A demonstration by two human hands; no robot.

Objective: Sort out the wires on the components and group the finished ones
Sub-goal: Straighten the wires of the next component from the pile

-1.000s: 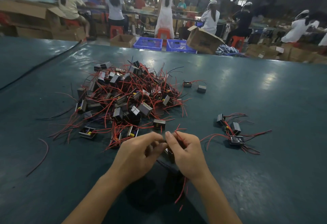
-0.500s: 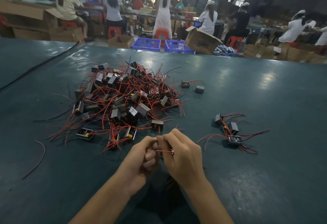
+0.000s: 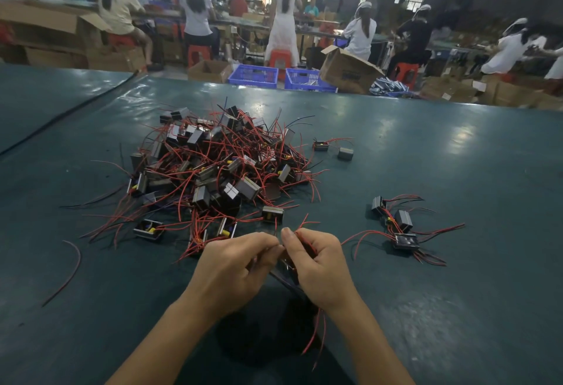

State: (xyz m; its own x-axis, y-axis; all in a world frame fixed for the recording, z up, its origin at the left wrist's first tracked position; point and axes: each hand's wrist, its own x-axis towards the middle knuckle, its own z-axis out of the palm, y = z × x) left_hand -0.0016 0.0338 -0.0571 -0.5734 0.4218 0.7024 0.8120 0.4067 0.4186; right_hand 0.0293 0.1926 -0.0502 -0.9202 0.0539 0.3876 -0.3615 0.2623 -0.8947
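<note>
Right, I've got one component (image 3: 288, 272) up off the table between both hands, just in front of the near edge of the big pile, and most of its dark body is hidden behind my fingers. Its red wires (image 3: 318, 330) run two ways: a few ends poke up past my fingertips, and the longer tails hang down below my right wrist. My left hand (image 3: 234, 269) is curled tight, fingers folded in and thumb forward, gripping the component. My right hand (image 3: 320, 269) is curled too, thumb and fingers pinched on the wires, and the two thumbs almost meet. I'd call this the middle of the sorting step: the leads on this piece are being straightened, and it's not ready to go down yet. Next, I reckon, the leads need drawing out so they lie together, then the piece goes over to the right. That calls for a light pull, since thin leads like these could kink or snag on their neighbours. The finished group (image 3: 396, 226) lies well apart on my right, a few pieces with wires trailing outward. The pile (image 3: 219, 168) ahead is a thick tangle, so most of the job looks undone. Two stray pieces (image 3: 345, 153) sit just beyond it, a loose wire (image 3: 70, 263) lies off left, and all of it rests on the dark green table (image 3: 457, 156).
</note>
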